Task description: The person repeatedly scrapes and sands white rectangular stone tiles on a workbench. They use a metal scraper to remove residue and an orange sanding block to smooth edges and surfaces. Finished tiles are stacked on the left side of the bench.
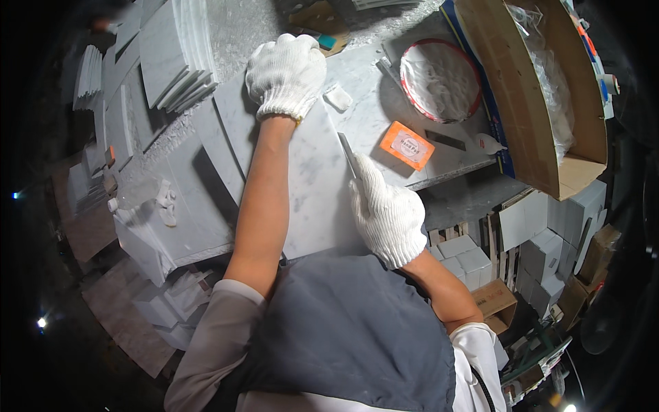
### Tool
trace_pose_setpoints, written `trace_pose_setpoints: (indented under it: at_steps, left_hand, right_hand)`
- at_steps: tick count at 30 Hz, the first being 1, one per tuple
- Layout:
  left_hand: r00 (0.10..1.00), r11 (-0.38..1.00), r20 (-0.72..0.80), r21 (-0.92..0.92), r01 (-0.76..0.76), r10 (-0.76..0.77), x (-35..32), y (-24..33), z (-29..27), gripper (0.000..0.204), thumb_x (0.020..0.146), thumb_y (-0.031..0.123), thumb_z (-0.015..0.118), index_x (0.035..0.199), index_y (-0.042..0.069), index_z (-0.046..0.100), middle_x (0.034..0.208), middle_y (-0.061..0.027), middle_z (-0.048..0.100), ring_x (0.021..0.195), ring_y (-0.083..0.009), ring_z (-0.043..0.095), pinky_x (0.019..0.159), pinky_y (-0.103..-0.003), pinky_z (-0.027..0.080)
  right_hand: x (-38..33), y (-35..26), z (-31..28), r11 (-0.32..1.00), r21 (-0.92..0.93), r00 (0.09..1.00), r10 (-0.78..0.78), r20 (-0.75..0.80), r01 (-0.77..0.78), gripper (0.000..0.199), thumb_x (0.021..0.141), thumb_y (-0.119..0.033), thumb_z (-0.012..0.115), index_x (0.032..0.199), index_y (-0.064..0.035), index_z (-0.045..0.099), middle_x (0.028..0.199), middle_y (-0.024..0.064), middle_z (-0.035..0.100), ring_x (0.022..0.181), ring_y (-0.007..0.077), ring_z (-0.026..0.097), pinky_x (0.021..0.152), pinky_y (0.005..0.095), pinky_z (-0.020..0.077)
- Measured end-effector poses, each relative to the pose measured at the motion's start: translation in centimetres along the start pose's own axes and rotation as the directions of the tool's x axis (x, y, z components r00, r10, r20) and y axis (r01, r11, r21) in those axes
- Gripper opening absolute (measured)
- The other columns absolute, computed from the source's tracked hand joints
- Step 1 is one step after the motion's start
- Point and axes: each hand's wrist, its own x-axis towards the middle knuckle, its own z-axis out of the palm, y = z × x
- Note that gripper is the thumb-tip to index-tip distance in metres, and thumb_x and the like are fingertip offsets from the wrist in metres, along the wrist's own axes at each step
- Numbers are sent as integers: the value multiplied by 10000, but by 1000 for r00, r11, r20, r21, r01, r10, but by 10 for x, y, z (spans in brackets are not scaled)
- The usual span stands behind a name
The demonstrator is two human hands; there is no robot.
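marble slab [309, 178] lies between left hand [286, 74] and right hand [386, 213].

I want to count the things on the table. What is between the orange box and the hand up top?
In the head view, a small white chunk lies on the marble slab between the orange box and the left hand.

Head view. Left hand [286, 74], gloved in white knit, pressed flat on the far end of a grey-veined marble slab [309, 185]. Right hand [386, 214], likewise gloved, grips a flat metal blade [348, 154] laid against the slab's right edge. Right of the slab: an orange block [407, 145], a red-rimmed round dish [440, 80], a cardboard box [532, 103].
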Motion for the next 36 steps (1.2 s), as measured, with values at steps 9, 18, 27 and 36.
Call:
trace_pose_setpoints:
  at_steps: [9, 18, 27, 36]
  left_hand:
    - [1000, 1000, 10, -1, -16, 16, 0, -5, 4, 326, 913, 311, 511, 1077, 220, 779, 1107, -109, 737, 1034, -331, 696, 917, -466, 539]
    - [1000, 1000, 11, -18, -25, 25, -1, -5, 0, 325, 915, 320, 517, 1083, 214, 774, 1120, -100, 734, 1032, -325, 694, 914, -461, 541]
    - [993, 997, -108, -50, -60, 55, -1, -7, 5, 295, 898, 300, 525, 982, 164, 772, 1048, -129, 740, 945, -348, 713, 833, -488, 569]
    - [999, 999, 44, -42, -3, 5, 0, -5, -3, 340, 913, 326, 515, 1104, 206, 769, 1135, -114, 725, 1063, -334, 682, 934, -467, 532]
  right_hand:
    - [2, -5, 0, 994, -108, 999, -28, 35, 31, 445, 917, -129, 684, 1347, -49, 603, 650, 119, 649, 555, 294, 655, 531, 396, 516]
    - [11, 1, -4, 995, 13, 979, 95, 180, -99, 390, 982, -180, 626, 1370, -155, 610, 848, 162, 719, 695, 344, 702, 629, 405, 554]
    - [3, 67, -43, 749, 528, 881, 472, -4, -399, 238, 1055, -160, 578, 1254, -52, 651, 1008, 21, 704, 701, 62, 668, 539, 206, 513]
    - [42, 107, -64, 956, -187, 900, 130, -416, -225, 215, 985, -192, 670, 1179, -113, 716, 1048, 94, 726, 880, 231, 723, 740, 340, 585]
